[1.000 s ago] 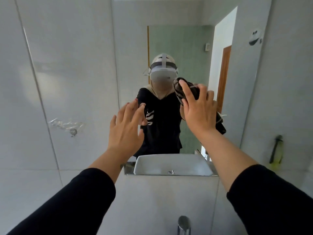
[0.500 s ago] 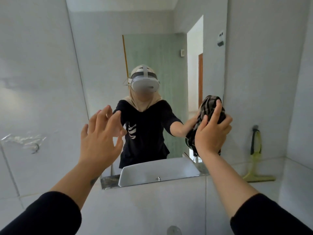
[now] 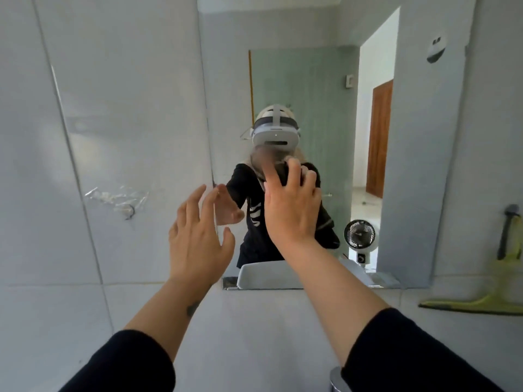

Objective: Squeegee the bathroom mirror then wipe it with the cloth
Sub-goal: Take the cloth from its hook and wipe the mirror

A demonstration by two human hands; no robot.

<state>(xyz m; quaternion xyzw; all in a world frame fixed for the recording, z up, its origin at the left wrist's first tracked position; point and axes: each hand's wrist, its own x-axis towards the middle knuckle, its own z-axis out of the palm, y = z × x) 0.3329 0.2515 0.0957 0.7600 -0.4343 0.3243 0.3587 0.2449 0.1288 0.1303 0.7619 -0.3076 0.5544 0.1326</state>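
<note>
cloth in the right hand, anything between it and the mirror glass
Nothing visible. The right hand presses the dark cloth against the mirror, near the middle of the glass. The left hand is open by the mirror's left edge, off to the side. The squeegee leans against the wall to the right.

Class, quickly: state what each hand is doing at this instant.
Left hand: open, fingers spread, holding nothing.
Right hand: pressing the dark cloth against the mirror.
</note>
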